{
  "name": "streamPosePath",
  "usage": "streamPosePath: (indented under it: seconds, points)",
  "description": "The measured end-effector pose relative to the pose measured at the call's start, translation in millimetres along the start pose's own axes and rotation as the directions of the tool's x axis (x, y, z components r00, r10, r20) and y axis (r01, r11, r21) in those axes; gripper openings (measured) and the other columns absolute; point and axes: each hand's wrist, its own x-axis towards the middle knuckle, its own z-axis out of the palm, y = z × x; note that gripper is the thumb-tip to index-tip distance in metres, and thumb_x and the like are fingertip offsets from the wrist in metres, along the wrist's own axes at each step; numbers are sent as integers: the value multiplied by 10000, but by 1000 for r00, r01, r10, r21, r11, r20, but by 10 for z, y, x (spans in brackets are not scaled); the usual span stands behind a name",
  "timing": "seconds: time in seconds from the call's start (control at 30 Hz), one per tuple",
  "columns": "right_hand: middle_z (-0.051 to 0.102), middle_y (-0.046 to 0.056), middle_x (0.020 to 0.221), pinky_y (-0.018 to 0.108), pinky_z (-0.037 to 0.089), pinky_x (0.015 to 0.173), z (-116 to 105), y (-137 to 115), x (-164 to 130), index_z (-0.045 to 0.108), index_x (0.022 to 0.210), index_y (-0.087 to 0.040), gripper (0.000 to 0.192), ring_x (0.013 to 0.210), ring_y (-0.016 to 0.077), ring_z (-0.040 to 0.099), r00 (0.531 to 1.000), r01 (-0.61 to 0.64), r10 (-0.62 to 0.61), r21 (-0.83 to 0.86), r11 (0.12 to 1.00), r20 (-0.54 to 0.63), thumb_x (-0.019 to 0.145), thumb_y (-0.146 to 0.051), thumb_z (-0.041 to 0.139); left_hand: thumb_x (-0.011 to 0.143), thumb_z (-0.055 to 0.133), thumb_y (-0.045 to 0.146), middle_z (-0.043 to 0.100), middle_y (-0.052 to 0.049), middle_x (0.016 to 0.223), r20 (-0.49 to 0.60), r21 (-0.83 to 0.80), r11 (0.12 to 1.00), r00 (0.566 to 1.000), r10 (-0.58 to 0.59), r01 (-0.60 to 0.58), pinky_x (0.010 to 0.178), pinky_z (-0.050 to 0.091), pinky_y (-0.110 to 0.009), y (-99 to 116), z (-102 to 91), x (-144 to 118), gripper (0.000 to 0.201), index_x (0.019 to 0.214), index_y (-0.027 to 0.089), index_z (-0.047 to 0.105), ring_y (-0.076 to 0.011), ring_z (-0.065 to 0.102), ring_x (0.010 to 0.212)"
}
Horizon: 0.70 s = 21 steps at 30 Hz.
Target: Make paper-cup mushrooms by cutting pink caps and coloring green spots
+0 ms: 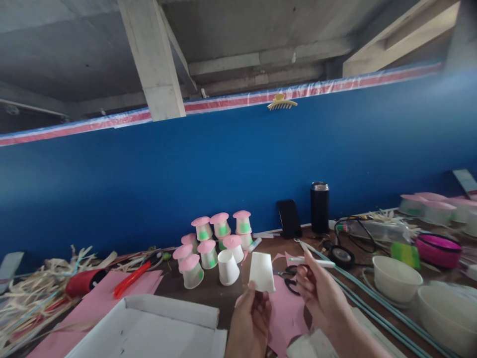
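Observation:
My left hand [250,318] holds a small white paper cup [262,272] upside down by its rim, low in the middle of the view. Just to its right, my right hand [321,292] grips a thin white pen-like stick [312,261] that points left and right above the fingers. Beneath both hands lies pink paper [285,311] with black scissors [288,279] on it. Behind the cup stands a cluster of several white cups with pink caps and green patches [218,238], plus one plain upturned cup [227,267].
A white cardboard box [156,325] sits at the front left, with pink sheets [100,303], a red cutter [134,278] and straw strips [33,293] beyond. Right: white bowls [397,278], a pink bowl [438,250], a black flask [319,207], phone [289,219], cables. A blue wall [186,169] backs the table.

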Motion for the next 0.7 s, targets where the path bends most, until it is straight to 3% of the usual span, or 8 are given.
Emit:
streamPosePath:
  seconds: [0.2,0.3,0.37,0.47,0.6,0.7]
  points:
    - [459,-87,465,113,225,282,-12,27,10,474,607,-174,365,329,7,288,998,-63,63,-16,998,-9,746,-423,702,849,555,115,658,-71,608,24,116,991,997,-71,68,552,551,-226,-30,-79,65,74,784,92,580,-126,647,542]
    - [475,-83,477,106,207,288,-12,49,7,478,624,-173,367,337,3,296,998,-63,62,-57,996,-15,729,-431,716,860,547,194,655,-90,603,13,337,939,997,-77,68,522,523,-220,-78,-116,81,159,771,73,598,-133,633,511]
    - [478,-83,481,102,207,297,-2,58,-2,490,642,-169,367,344,0,302,999,-46,44,-91,995,-22,715,-439,728,848,560,301,630,-74,554,47,568,823,999,-8,-20,415,454,-220,-112,-146,90,239,718,101,581,-136,581,422]
    - [458,-85,449,106,205,306,27,65,-22,482,621,-163,408,341,-1,290,999,-28,22,-173,985,-35,696,-478,730,818,561,404,590,-31,512,94,809,567,986,136,-155,364,369,-245,-123,-205,120,265,706,167,525,-154,520,364]
    - [415,-91,397,124,169,312,59,83,-44,429,565,-176,473,329,2,260,999,-6,-8,-285,959,-47,673,-537,715,798,567,350,610,-54,635,209,926,223,904,373,-306,553,414,-298,-31,-281,164,176,777,187,502,-210,594,587]
    - [430,-83,423,143,163,327,55,99,-48,428,566,-180,473,345,10,267,998,27,-44,-385,923,-36,677,-552,699,791,554,307,609,-71,704,245,934,138,874,420,-328,635,399,-318,65,-290,141,147,850,181,508,-236,595,688]
